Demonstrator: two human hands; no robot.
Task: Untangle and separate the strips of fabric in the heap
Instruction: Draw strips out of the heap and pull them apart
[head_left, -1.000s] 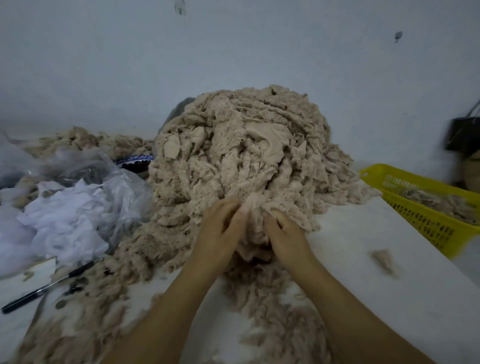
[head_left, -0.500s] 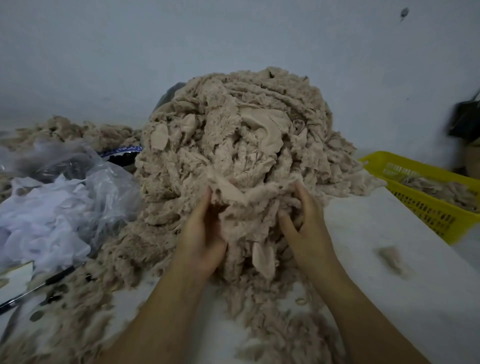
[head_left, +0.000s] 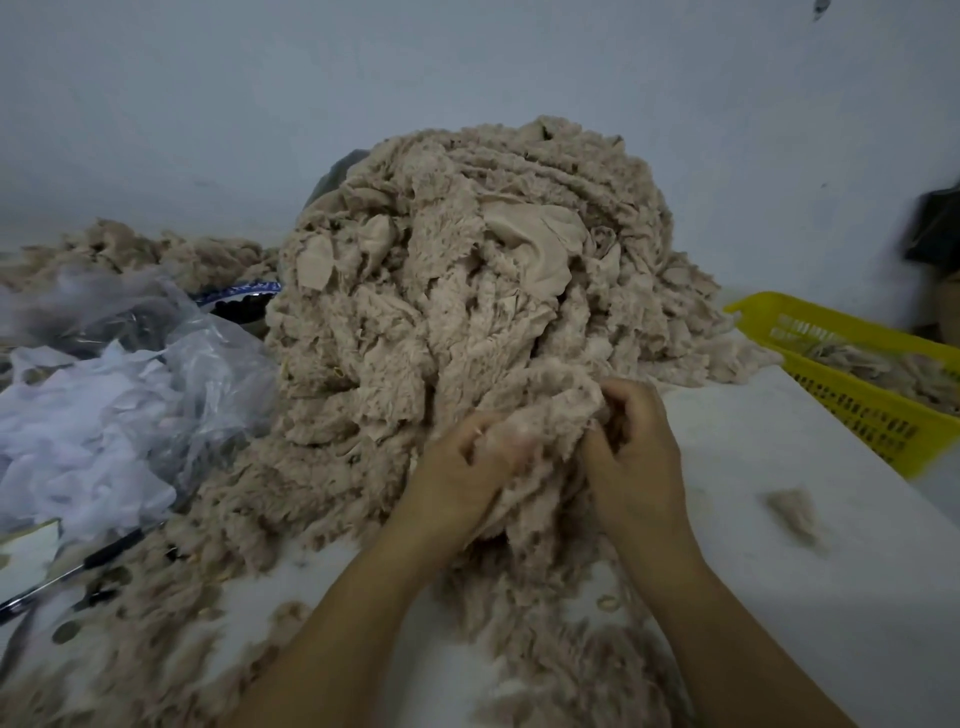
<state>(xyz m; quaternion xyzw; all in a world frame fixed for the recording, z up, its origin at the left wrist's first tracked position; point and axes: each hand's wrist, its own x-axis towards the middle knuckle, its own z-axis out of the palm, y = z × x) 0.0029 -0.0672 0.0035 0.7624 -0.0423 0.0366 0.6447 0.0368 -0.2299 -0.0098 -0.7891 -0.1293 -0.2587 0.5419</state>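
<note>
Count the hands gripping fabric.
2. The left hand and the right hand sit side by side at the heap's near edge, each gripping the clump between them. No others show.

Left hand (head_left: 457, 470) and right hand (head_left: 631, 447) grip fabric strips (head_left: 545, 441) at the heap (head_left: 467, 291).

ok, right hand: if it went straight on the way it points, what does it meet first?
Right hand points away into the fabric heap; first contact is the bunch of strips it grips, with the heap's front likely just behind.
</note>
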